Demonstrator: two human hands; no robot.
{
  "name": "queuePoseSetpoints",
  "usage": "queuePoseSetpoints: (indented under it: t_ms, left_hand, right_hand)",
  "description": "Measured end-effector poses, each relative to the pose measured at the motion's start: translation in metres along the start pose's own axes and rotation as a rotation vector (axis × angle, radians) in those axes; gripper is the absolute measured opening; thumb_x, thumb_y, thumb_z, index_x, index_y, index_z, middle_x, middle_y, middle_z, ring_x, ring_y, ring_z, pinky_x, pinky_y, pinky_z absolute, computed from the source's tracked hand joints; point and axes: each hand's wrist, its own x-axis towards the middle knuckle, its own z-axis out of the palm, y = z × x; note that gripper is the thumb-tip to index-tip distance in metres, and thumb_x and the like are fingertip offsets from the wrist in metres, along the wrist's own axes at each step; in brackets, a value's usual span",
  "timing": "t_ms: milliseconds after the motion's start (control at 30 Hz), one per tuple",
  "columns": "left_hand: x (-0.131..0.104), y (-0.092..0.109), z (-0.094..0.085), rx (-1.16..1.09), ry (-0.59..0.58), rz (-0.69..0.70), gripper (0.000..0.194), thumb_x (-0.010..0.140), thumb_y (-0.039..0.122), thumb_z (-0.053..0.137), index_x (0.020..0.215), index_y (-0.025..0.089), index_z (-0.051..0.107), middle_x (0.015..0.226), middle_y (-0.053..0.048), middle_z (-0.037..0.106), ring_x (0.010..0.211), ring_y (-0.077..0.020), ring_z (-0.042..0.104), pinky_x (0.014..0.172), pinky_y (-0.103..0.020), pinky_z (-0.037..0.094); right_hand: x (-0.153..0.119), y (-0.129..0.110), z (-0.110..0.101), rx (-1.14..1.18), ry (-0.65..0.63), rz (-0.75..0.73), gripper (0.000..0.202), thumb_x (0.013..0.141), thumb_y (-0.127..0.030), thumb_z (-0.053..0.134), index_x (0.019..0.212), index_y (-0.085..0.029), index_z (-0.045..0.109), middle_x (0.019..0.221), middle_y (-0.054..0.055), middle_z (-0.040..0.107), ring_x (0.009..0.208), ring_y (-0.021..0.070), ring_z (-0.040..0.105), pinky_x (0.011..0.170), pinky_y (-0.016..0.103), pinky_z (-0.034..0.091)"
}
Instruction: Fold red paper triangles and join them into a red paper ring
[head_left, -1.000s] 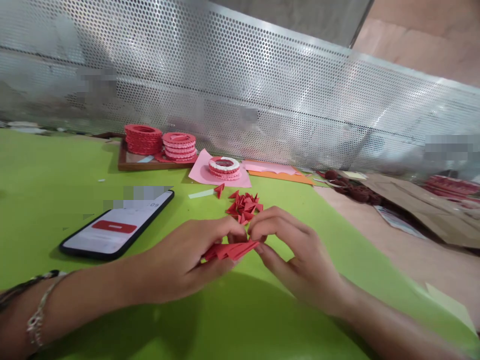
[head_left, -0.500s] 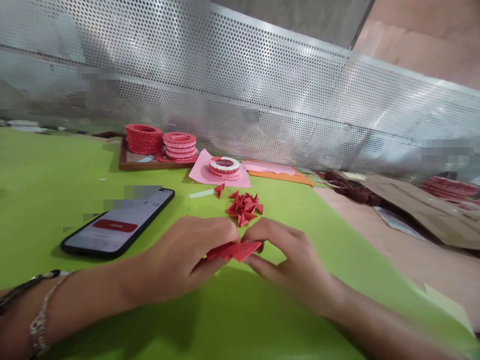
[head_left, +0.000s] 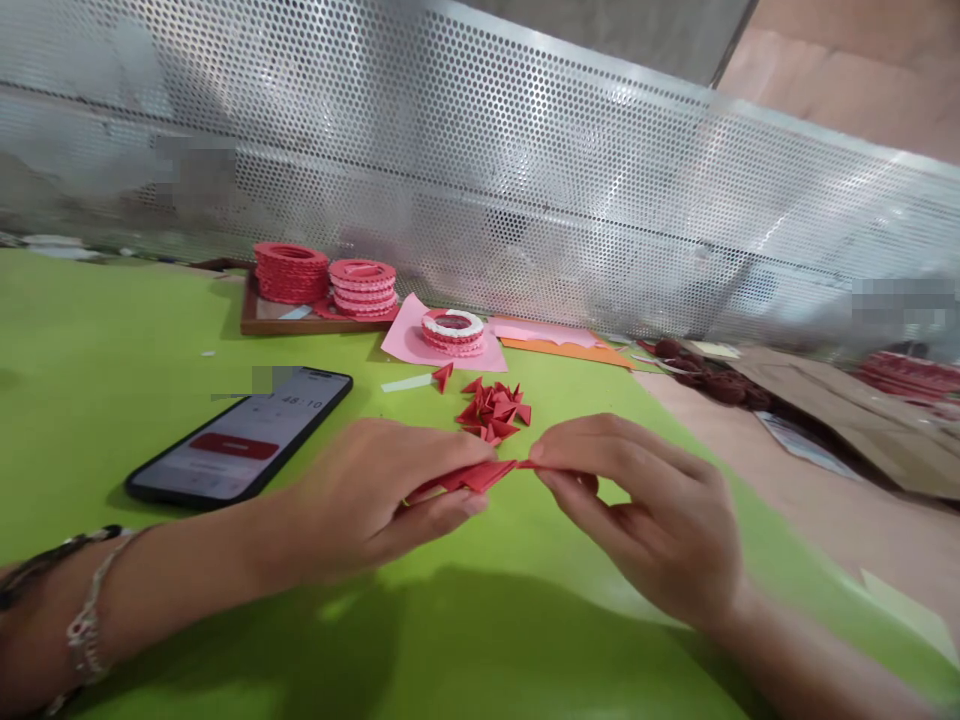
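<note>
Between thumb and fingers, my left hand [head_left: 390, 490] grips a folded red paper piece [head_left: 474, 477], partly covered by the fingers. My right hand [head_left: 645, 500] pinches a small red tip at that piece's right end; whether it is the same paper or a separate bit I cannot tell. Both hands are held a little above the green table [head_left: 480, 640]. Just beyond them lies a small heap of folded red paper pieces [head_left: 495, 405]. One more red folded piece [head_left: 443, 376] sits apart, beside a pale paper strip [head_left: 407, 383].
A phone [head_left: 240, 440] lies left of my hands. Behind, a brown tray [head_left: 300, 327] carries stacked red and pink rings [head_left: 291, 272]. A ring stack [head_left: 452, 332] rests on pink paper [head_left: 405, 340]. Brown cardboard [head_left: 832, 410] lies at right; a perforated metal screen [head_left: 480, 170] stands behind.
My right hand has moved to the right, away from my left, and now pinches only the paper's right tip. My left hand still grips the folded red paper.
</note>
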Motion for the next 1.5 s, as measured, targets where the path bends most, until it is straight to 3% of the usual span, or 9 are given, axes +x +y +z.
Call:
queuePoseSetpoints:
  t_ms: [167, 467, 833, 1267, 1500]
  left_hand:
    - [-0.0009, 0.0012, -0.0005, 0.012, -0.027, -0.005, 0.023, 0.094, 0.031, 0.038, 0.099, 0.017, 0.055, 0.067, 0.004, 0.058, 0.053, -0.0090, 0.049, 0.053, -0.020, 0.031]
    - [0.0019, 0.0033, -0.0015, -0.026, -0.093, -0.026, 0.024, 0.093, 0.030, 0.036, 0.083, 0.016, 0.052, 0.058, 0.006, 0.048, 0.048, -0.0080, 0.041, 0.048, -0.021, 0.024]
    - [0.0035, 0.0039, 0.0018, -0.085, -0.137, -0.130, 0.026, 0.094, 0.030, 0.034, 0.084, 0.017, 0.054, 0.059, 0.005, 0.053, 0.049, -0.0090, 0.044, 0.048, -0.022, 0.024]
    - [0.0029, 0.0046, 0.0022, -0.172, -0.114, -0.124, 0.041, 0.095, 0.037, 0.022, 0.086, 0.017, 0.057, 0.069, 0.001, 0.060, 0.060, -0.0128, 0.052, 0.055, -0.023, 0.034]
    - [0.0020, 0.0037, 0.0039, -0.166, -0.157, -0.133, 0.037, 0.095, 0.037, 0.025, 0.091, 0.017, 0.056, 0.074, 0.000, 0.062, 0.062, -0.0128, 0.053, 0.056, -0.023, 0.034]
  right_hand:
    - [-0.0004, 0.0000, 0.0011, -0.071, -0.012, -0.080, 0.017, 0.081, -0.008, 0.054, 0.087, -0.022, 0.061, 0.080, 0.003, 0.066, 0.073, 0.0124, 0.063, 0.067, 0.023, 0.053]
    - [-0.0020, 0.0029, 0.0026, -0.104, -0.044, -0.086, 0.015, 0.083, -0.010, 0.053, 0.090, -0.022, 0.061, 0.079, 0.002, 0.064, 0.072, 0.0122, 0.061, 0.067, 0.024, 0.052]
    - [-0.0024, 0.0062, 0.0017, -0.163, -0.111, -0.107, 0.011, 0.086, -0.012, 0.053, 0.088, -0.019, 0.062, 0.078, 0.002, 0.065, 0.071, 0.0115, 0.061, 0.064, 0.022, 0.050]
    - [-0.0009, 0.0058, 0.0018, -0.139, -0.101, -0.117, 0.009, 0.086, -0.013, 0.054, 0.083, -0.015, 0.062, 0.073, 0.001, 0.065, 0.066, 0.0092, 0.061, 0.062, 0.019, 0.049]
    - [-0.0025, 0.0060, 0.0025, -0.152, -0.122, -0.120, 0.009, 0.086, -0.013, 0.055, 0.084, -0.015, 0.063, 0.074, 0.001, 0.066, 0.068, 0.0083, 0.061, 0.063, 0.018, 0.049]
